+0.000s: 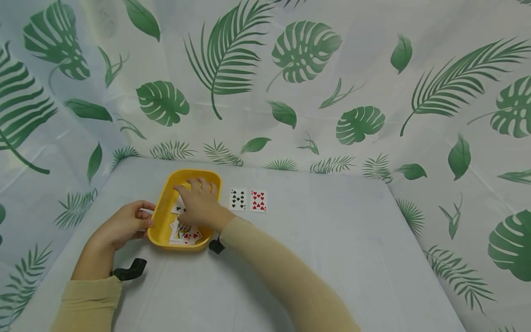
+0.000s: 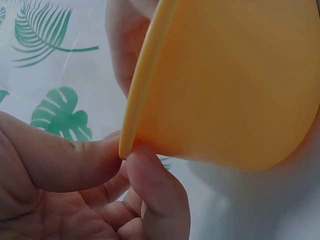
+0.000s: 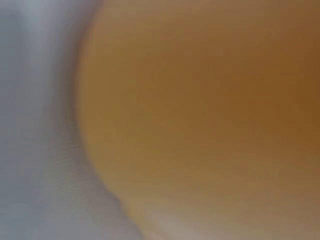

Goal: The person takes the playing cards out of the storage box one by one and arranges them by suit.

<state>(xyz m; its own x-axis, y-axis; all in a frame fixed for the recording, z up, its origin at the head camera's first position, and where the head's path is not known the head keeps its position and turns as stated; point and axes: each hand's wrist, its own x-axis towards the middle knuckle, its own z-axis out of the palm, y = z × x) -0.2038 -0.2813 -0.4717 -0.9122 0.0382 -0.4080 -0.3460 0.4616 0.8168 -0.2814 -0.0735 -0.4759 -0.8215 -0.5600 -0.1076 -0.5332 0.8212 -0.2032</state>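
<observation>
Now left hand (image 1: 124,224) pinches rim of yellow tray (image 1: 166,210), thumb and finger on edge. Right hand (image 1: 201,203) inside tray over cards (image 1: 186,233); grip unclear. Risk: tray tips under pinch, cards slide onto counter (image 1: 332,258).

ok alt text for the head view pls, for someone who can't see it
A person's right hand reaches into a yellow plastic tray of playing cards while the left hand grips the tray's left rim. Two face-up cards, one black and one red, lie side by side on the grey table right of the tray.
</observation>
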